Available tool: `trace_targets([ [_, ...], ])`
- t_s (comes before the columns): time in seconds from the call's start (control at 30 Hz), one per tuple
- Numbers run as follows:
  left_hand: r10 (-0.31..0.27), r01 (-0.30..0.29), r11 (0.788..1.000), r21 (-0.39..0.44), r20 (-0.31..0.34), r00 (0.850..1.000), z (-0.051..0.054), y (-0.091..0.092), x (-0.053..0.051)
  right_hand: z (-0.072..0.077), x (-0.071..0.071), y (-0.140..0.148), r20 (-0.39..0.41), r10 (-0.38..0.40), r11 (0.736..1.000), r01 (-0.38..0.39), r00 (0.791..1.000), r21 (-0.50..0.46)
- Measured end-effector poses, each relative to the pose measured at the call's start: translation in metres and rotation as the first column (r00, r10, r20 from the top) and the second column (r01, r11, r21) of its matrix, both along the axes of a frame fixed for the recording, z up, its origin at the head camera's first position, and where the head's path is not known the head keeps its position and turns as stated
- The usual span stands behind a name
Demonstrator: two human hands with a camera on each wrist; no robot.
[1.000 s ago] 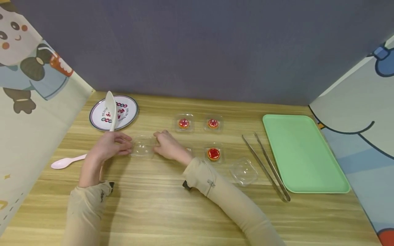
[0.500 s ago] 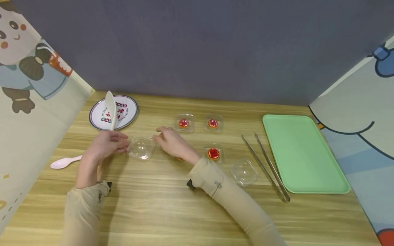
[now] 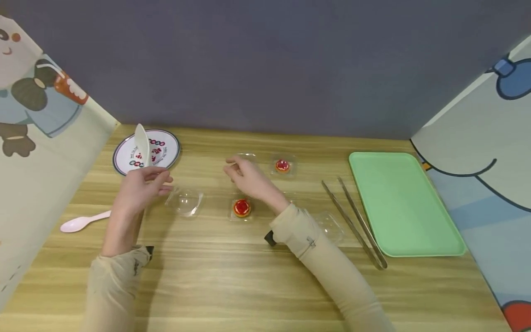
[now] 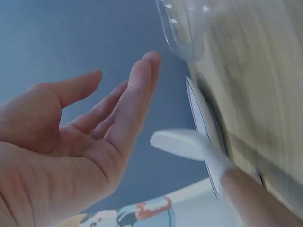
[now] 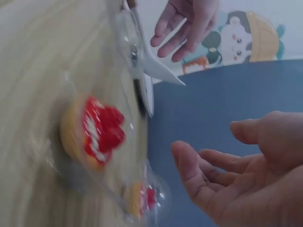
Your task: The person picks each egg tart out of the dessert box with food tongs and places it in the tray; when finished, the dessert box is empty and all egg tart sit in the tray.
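Note:
My left hand (image 3: 141, 189) hovers just left of a clear plastic box (image 3: 185, 203), its fingers relaxed and holding nothing. In the left wrist view the thumb and fingers (image 4: 135, 90) are apart, with the box's edge (image 4: 177, 47) beyond them. My right hand (image 3: 254, 180) is above the table between the small boxed tarts, also holding nothing; its fingers (image 5: 187, 165) are loosely bent in the right wrist view. A red-topped tart (image 3: 241, 208) in a clear box lies below it, and another tart (image 3: 283, 166) to its right. The right hand and forearm mostly cover two more boxes.
A patterned plate (image 3: 170, 147) stands at the back left with a white long-handled spoon (image 3: 142, 143) across it. A pink spoon (image 3: 79, 224) lies at left. Right of the forearm are a clear plastic piece (image 3: 332, 226), metal tongs (image 3: 356, 226) and a green tray (image 3: 406, 203).
Both hands have come off the clear box, which stays on the table. My right hand has moved right and slightly back, uncovering the front tart. The left hand has drawn slightly leftward.

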State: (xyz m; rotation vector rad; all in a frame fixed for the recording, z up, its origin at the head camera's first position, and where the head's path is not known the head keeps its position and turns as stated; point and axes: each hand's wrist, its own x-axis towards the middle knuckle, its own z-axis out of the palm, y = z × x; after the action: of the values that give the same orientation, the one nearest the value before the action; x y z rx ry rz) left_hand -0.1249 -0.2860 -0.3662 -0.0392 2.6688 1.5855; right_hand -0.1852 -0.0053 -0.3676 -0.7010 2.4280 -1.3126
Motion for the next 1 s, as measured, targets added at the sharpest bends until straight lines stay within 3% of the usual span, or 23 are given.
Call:
trace_targets([
  [0.23, -0.027, 0.027, 0.996, 0.083, -0.011, 1.0, 0.006, 0.024, -0.006, 0.005, -0.01, 0.016, -0.003, -0.061, 0.998, 0.061, 0.998, -0.018],
  [0.5, -0.054, 0.056, 0.994, 0.093, -0.029, 0.998, 0.005, 0.048, -0.019, 0.006, -0.024, 0.028, -0.012, -0.157, 0.987, 0.157, 0.988, 0.027],
  [0.73, -0.079, 0.075, 0.989, 0.13, 0.026, 0.997, 0.003, 0.067, -0.03, 0.0, -0.037, 0.039, -0.006, -0.228, 0.971, 0.228, 0.974, 0.074],
  [1.0, -0.089, 0.079, 0.988, 0.132, 0.071, 0.994, 0.001, 0.084, -0.043, 0.0, -0.045, 0.046, -0.026, -0.245, 0.967, 0.247, 0.969, 0.062],
])
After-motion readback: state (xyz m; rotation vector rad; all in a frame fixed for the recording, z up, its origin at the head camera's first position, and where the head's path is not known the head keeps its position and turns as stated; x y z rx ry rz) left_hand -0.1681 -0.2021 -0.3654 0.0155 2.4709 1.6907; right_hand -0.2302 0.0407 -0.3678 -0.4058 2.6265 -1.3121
